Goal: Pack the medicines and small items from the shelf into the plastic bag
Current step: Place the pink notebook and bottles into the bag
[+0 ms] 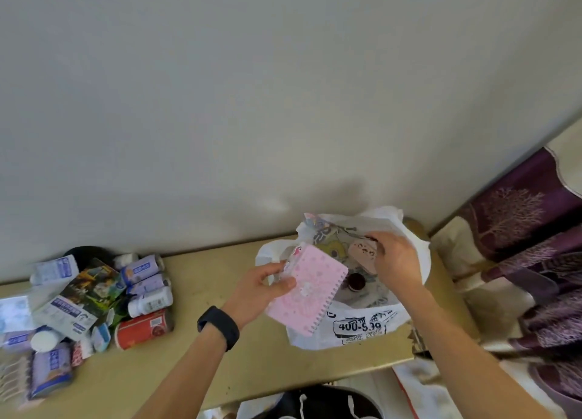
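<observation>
while the left hand (pixel 261 288) clasps a pink notebook (pixel 310 288), the right hand (pixel 398 258) seemingly pinches the plastic bag (pixel 362 327) rim.

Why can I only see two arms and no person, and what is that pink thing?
There is no machine here. A person wears a camera on their head, so this one picture looks down at their own arms. The left hand, with a black wristband, holds a pink spiral notebook at the edge of a white plastic bag, which stands open on a tan shelf. The right hand is at the bag's mouth; whether it grips anything is hard to tell. To the left lies a pile of medicine boxes and bottles, with a red can beside it, not yet packed.
</observation>
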A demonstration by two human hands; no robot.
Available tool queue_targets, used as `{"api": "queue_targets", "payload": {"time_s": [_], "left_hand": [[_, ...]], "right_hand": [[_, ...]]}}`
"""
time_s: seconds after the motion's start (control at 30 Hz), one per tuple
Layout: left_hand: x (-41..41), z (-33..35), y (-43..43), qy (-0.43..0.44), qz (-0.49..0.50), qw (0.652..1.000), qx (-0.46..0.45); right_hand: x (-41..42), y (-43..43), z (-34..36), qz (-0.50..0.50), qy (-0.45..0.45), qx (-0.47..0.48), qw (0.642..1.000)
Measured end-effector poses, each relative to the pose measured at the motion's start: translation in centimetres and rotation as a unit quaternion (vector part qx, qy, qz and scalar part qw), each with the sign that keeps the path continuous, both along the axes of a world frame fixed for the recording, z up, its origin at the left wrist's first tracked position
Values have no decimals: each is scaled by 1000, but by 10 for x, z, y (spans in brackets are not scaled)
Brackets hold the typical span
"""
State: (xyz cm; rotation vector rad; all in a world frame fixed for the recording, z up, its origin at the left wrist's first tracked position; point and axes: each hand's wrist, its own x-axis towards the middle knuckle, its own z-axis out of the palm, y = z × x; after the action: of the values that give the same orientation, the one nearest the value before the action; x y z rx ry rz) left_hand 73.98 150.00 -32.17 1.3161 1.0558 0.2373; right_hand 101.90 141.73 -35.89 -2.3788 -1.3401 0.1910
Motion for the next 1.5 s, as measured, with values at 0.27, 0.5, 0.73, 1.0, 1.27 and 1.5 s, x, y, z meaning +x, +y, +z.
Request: {"api": "queue_targets", "payload": {"time_s": [0.27, 0.5, 0.73, 1.0, 1.27, 1.5], "left_hand": [[-10, -5, 2, -42, 126, 990, -52], [-5, 1, 4, -20, 38, 999, -32], [5, 5, -1, 183, 59, 961, 201], [109, 13, -6, 137, -162, 887, 411], [175, -69, -34, 266, -357, 838, 316], [102, -60, -36, 439, -498, 684, 303]], "right_hand": [[9, -46, -38, -33, 105, -84, 990], [7, -12, -40, 57, 0, -54, 997], [23, -5, -35, 79, -17, -341, 936], [42, -36, -13, 1, -112, -348, 931], [38, -51, -8, -5, -121, -315, 941], [53, -58, -16, 21, -135, -342, 930]]}}
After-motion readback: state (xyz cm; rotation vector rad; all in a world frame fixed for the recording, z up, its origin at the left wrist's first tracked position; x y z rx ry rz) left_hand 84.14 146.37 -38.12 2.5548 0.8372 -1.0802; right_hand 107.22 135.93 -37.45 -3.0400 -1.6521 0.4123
